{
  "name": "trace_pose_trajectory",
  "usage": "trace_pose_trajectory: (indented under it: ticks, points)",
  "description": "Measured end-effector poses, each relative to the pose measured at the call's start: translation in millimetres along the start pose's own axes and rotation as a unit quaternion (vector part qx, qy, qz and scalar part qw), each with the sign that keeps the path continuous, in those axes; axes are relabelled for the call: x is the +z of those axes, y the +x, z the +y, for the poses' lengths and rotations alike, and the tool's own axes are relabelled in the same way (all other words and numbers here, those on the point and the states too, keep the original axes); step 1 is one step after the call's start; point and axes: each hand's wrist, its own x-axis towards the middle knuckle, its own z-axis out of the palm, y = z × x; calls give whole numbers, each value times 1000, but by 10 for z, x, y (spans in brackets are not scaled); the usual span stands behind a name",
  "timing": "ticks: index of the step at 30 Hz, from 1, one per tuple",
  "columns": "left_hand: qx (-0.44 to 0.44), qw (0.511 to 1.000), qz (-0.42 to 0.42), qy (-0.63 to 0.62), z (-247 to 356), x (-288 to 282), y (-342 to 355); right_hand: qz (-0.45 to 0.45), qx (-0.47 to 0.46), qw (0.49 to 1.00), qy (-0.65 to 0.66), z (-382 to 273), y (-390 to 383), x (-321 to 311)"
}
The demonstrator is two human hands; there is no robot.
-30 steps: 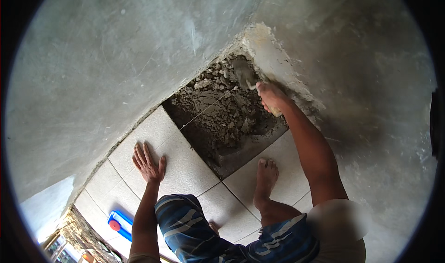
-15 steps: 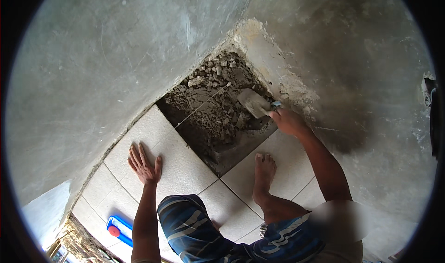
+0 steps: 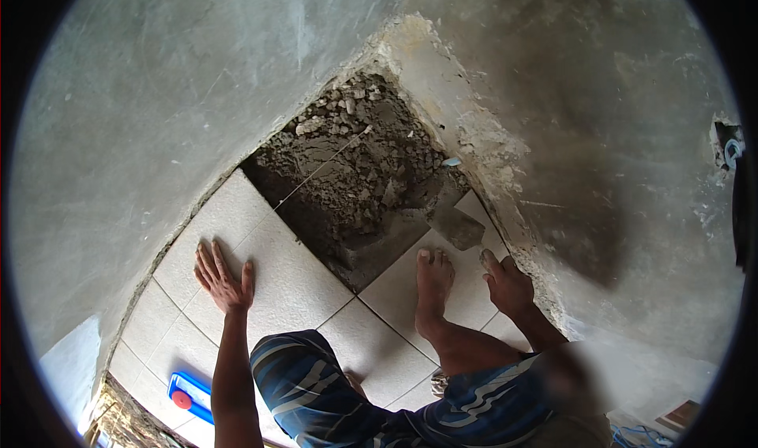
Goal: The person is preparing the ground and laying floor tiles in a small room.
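In the head view my left hand (image 3: pixel 223 282) lies open with spread fingers on the pale square tiles (image 3: pixel 292 274). My right hand (image 3: pixel 509 286) grips a trowel (image 3: pixel 456 227), its mud-coated blade resting over the tile edge at the right side of an untiled square of grey, lumpy mortar (image 3: pixel 359 172). A thin string (image 3: pixel 316 172) crosses the mortar. My bare foot (image 3: pixel 433 290) is on the tiles just left of the trowel hand. A small pale teal piece (image 3: pixel 452 162) lies at the mortar's right edge.
Bare grey walls (image 3: pixel 181 93) meet above the corner, chipped along the bottom. A blue tool with a red knob (image 3: pixel 187 397) lies on the tiles at lower left. A wall recess (image 3: pixel 728 144) holds a coiled pale blue tube at far right. Cables (image 3: pixel 639 436) show at lower right.
My right hand and trowel have moved down and toward me, from inside the mortar to its right tile edge. My left hand stays on the tiles, and the view has shifted slightly.
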Motion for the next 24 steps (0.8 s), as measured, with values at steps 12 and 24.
trace_pose_trajectory:
  ticks: [12,24]
  points:
    - [18,999,24,19,-4,81,12,-40,30,996,-75,-413,1266,-228]
    - [10,1000,15,12,-7,29,17,-84,49,990,-103,-259,385,-1075]
